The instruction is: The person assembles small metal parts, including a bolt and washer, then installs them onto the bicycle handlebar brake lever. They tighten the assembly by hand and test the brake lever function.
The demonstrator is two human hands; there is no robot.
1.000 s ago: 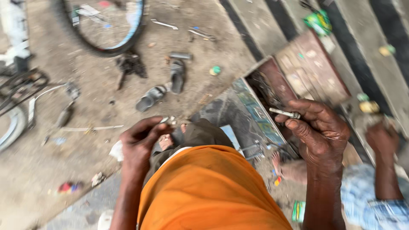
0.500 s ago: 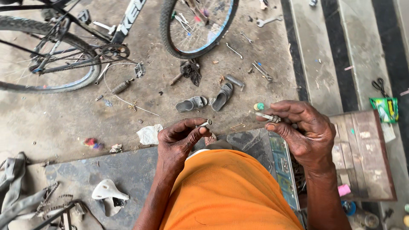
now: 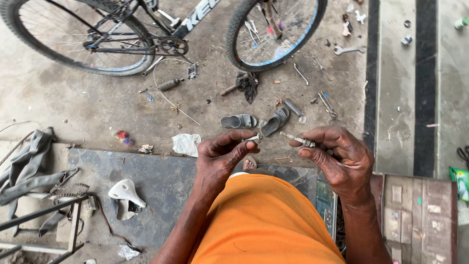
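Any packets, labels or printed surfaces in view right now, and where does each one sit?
Green packet: far right edge beside the wooden box, small pouch, bright green with yellow and red print.
Bicycle frame decal: top centre on the slanted tube, white lettering on black.
Printed panel: under the right hand, upright strip, blue-green and worn.
No screens or signs.

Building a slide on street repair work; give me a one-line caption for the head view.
Left hand and right hand pinch small metal parts above a bicycle and sandals.

View tilted farther up, whole bicycle [image 3: 161, 34] now showing, right hand [image 3: 337, 159] shifted right of the left hand [image 3: 222, 159]
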